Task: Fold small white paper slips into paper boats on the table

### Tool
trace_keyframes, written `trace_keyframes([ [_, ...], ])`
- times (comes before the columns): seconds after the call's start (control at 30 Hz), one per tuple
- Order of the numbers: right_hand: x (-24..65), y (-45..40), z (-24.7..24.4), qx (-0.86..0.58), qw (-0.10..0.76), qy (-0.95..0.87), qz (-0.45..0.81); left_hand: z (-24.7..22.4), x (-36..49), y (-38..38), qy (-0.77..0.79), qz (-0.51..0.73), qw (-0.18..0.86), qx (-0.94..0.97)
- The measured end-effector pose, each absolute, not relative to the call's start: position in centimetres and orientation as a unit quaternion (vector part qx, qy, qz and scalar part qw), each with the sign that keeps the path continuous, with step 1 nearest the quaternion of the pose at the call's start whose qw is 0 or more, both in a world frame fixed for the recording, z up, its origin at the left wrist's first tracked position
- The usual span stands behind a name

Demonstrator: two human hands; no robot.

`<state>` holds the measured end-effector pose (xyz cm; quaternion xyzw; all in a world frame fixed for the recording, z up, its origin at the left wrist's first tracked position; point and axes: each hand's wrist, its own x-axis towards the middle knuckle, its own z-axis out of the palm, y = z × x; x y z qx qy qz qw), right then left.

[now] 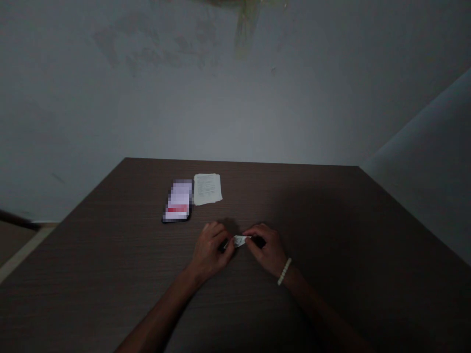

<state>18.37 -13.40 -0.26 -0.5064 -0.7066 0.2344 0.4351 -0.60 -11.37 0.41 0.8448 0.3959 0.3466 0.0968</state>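
Note:
A small folded piece of paper with dark marks on it is held between my two hands, low over the near middle of the table. My left hand pinches its left end between thumb and curled fingers. At the right end, my right hand grips it with thumb and forefinger, and a pale beaded bracelet circles that wrist. The fingers cover both ends of the paper. Beyond my left hand lies a stack of printed paper sheets, its edges slightly uneven.
A phone with a lit, pixelated screen lies just left of the stack. The dark wood-grain table reaches back to a stained grey wall. Another wall surface slants along the right side.

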Motion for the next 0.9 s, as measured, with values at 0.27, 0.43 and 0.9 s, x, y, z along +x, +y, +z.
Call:
trace_keyframes([
  [0.27,18.22,-13.3,-0.22,-0.508,0.436,-0.71,0.219,0.2,-0.62,-11.3,0.404,0.333,0.101,0.846],
  [0.43,18.02,-13.46,-0.16,-0.494,0.446,-0.717,0.206,-0.08,-0.71,-11.08,0.389,0.322,0.102,0.857],
  [0.9,17.69,-13.52,-0.28,-0.53,0.428,-0.715,0.158,-0.01,-0.81,-11.32,0.384,0.309,0.084,0.866],
])
